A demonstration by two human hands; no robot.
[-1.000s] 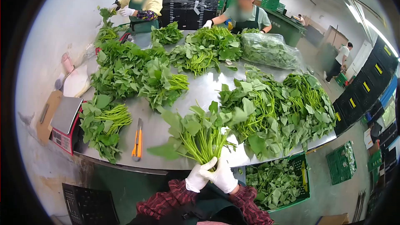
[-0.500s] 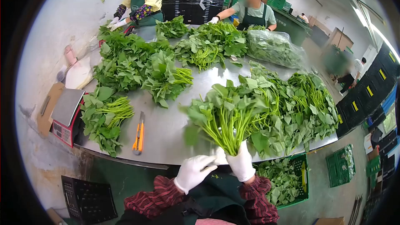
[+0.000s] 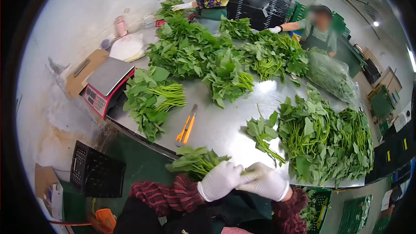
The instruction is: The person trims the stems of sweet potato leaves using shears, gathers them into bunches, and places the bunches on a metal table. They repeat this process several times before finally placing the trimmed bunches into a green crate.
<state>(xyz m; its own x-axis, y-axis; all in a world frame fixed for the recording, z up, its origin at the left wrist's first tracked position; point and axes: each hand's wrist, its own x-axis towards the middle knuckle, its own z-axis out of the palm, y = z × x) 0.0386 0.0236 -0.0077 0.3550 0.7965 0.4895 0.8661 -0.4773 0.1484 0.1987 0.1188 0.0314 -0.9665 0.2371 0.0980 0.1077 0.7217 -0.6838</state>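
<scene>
A bunch of leafy greens (image 3: 195,162) lies sideways in front of my body, its leaves pointing left. My left hand (image 3: 221,180), in a white glove, is wrapped round its stems. At the stem end, my right hand (image 3: 266,183), also gloved, is closed against the left one; the fingers cover most of the stems. Beyond the hands on the metal table are a few loose sprigs (image 3: 264,136) and an orange box cutter (image 3: 186,130) with its blade pointing away. A large pile of greens (image 3: 325,138) spreads to the right.
A separate bunch (image 3: 151,99) sits at the table's left, beside a red scale (image 3: 108,84). More greens (image 3: 186,52) cover the far side, with a filled plastic bag (image 3: 331,73) at right. Two co-workers stand opposite. Crates (image 3: 97,169) are on the floor.
The bunch has gone from upright in my right hand to sideways, leaves leftward, with my left hand now round it. My view has turned left. One co-worker's hands have risen over the greens.
</scene>
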